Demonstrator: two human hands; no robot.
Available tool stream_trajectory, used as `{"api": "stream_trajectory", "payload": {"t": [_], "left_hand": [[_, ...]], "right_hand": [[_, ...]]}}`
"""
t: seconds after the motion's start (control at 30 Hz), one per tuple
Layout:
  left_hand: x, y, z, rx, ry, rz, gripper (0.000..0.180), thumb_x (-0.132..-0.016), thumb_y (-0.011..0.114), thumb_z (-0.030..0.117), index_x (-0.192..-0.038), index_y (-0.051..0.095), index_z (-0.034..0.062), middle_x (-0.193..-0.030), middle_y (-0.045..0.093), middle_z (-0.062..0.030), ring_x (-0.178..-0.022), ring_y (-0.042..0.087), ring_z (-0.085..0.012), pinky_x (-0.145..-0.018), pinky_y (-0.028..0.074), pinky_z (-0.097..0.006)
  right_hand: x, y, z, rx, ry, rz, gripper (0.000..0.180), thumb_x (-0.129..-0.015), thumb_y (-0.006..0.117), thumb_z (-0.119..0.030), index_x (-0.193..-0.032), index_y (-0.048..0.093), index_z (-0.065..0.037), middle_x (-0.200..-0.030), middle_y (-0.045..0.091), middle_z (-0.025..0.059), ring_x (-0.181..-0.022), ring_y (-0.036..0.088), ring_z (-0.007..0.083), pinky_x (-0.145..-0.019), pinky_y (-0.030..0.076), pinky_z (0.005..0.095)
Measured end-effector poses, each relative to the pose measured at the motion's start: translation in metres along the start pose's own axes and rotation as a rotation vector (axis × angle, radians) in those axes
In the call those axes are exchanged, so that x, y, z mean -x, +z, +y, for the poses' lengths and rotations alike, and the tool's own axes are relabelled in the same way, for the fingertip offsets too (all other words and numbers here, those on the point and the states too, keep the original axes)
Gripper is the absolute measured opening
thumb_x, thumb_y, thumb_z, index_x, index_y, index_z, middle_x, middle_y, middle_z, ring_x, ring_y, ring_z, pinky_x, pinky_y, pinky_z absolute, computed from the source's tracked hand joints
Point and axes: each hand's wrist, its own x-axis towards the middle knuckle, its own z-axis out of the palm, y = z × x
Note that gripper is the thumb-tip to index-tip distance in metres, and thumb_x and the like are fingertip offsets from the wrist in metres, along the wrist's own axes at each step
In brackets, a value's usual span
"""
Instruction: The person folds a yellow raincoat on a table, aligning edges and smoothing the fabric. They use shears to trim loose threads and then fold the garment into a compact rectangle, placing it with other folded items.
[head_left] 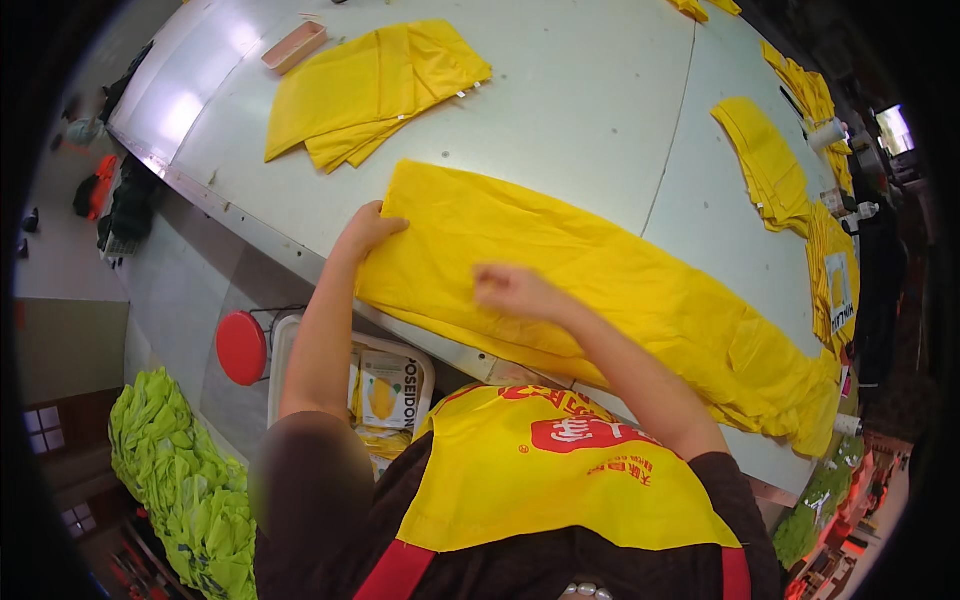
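Observation:
A long piece of thin yellow fabric (580, 265) lies in layers across the table, running from the centre to the lower right, with its right end bunched and wrinkled. At its left end, my left hand (373, 228) grips the edge, the thumb on top and the other fingers partly hidden. My right hand (515, 290) is over the middle of the left half of the fabric. Motion smears it; the fingers look curled, but whether they touch or hold the cloth cannot be made out.
Folded yellow pieces (380, 90) lie farther back beside a pink tray (295, 47). More yellow stacks (765, 160) line the right side. Below the table's left edge stand a red stool (241, 348) and a white bin (428, 385) of packages. Bright green material (180, 470) is heaped at lower left.

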Motion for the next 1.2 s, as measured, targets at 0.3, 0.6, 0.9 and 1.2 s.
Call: {"api": "stream_trajectory", "payload": {"t": [0.3,0.6,0.9,1.2], "left_hand": [[0.006,-0.024,0.004,0.183,-0.066,-0.378,0.073,-0.076,0.054,0.005,-0.140,0.022,0.0154,-0.129,0.045,-0.0083,-0.111,0.050,-0.0200,-0.091,0.043,-0.032],[0.066,0.044,0.094,0.030,0.200,-0.677,0.070,-0.074,0.060,0.016,-0.134,0.026,0.0101,-0.113,0.051,-0.0092,-0.090,0.055,-0.0149,-0.049,0.047,-0.024],[0.045,0.249,0.059,-0.266,0.539,0.060,0.044,-0.074,0.061,0.020,-0.111,0.046,0.0028,-0.095,0.061,-0.0201,-0.086,0.058,-0.0357,-0.077,0.047,-0.040],[0.090,0.181,0.014,-0.538,0.666,0.537,0.046,-0.073,0.068,0.023,-0.111,0.053,0.0012,-0.106,0.058,-0.0154,-0.094,0.055,-0.0335,-0.083,0.044,-0.041]], "right_hand": [[-0.069,-0.056,-0.008,-0.605,0.436,0.332,0.073,-0.082,0.057,-0.027,-0.139,0.016,-0.008,-0.133,0.031,0.0090,-0.111,0.039,0.0236,-0.076,0.044,0.0395],[0.045,0.080,0.012,0.365,-0.121,-0.117,0.072,-0.078,0.061,-0.037,-0.132,0.032,-0.001,-0.136,0.030,0.0257,-0.125,0.031,0.0383,-0.104,0.027,0.0401],[0.107,0.012,-0.043,0.129,-0.030,-0.387,0.035,-0.092,0.046,-0.031,-0.110,0.054,-0.002,-0.103,0.060,0.0130,-0.095,0.059,0.0246,-0.080,0.047,0.0337],[0.075,-0.041,0.074,-0.942,0.195,0.732,0.043,-0.090,0.050,-0.021,-0.126,0.039,0.000,-0.091,0.062,0.0117,-0.071,0.061,0.0149,-0.058,0.050,0.0272]]}}
